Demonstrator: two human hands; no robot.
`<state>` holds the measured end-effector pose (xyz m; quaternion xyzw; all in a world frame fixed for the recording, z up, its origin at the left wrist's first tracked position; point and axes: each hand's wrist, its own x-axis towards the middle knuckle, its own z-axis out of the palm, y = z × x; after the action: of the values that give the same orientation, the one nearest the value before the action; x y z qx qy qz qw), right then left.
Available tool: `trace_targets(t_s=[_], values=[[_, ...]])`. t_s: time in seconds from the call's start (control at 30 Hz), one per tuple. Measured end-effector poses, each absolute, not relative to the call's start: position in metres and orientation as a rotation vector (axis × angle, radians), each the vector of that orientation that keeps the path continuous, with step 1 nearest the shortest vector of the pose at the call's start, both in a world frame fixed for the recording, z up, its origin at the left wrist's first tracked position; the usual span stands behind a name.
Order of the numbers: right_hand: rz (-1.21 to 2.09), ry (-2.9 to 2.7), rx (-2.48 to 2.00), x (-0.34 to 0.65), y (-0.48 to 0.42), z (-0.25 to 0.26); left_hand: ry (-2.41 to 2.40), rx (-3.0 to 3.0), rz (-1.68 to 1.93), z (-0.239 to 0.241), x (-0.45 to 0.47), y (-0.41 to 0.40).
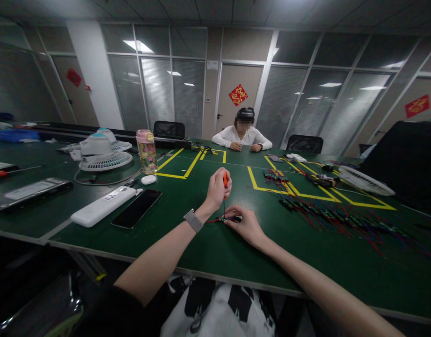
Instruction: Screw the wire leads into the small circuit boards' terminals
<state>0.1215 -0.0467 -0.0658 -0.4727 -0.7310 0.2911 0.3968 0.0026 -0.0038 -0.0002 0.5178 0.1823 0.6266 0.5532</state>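
Note:
My left hand (218,188) is closed around the orange handle of a screwdriver (224,180), held upright with its thin shaft pointing down. The tip meets a small circuit board (221,219) on the green table (187,243). Red wire runs out from the board's left side. My right hand (244,223) pinches the board from the right with thumb and fingertips, and dark wires show under its fingers. Fine details of the board are too small to make out.
Several wired circuit boards (341,217) lie in a row at the right. A phone (138,209), a white power strip (103,206), a bottle (147,152) and white fan parts (105,152) stand left. Across the table sits a person (241,133), hands on the tabletop.

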Motion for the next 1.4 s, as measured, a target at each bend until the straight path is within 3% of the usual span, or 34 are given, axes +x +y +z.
trace_targets(t_s=[0.23, 0.53, 0.9, 1.13, 1.4], values=[[0.688, -1.884, -1.175, 0.125, -0.044, -0.071, 0.382, 1.369, 1.372, 0.004, 0.001, -0.004], [0.363, -2.125, -1.218, 0.135, -0.038, -0.068, 0.415, 1.942, 1.023, 0.039, -0.028, -0.018], [0.399, -2.096, -1.211, 0.144, -0.032, -0.07, 0.71, 2.083, 1.497, 0.014, -0.004, -0.014], [0.496, -2.102, -1.17, 0.148, -0.027, -0.069, 0.489, 1.809, 1.327, 0.014, -0.007, -0.005], [0.546, -2.081, -1.206, 0.149, -0.025, -0.071, 0.723, 1.98, 1.544, 0.012, -0.01, -0.005]])
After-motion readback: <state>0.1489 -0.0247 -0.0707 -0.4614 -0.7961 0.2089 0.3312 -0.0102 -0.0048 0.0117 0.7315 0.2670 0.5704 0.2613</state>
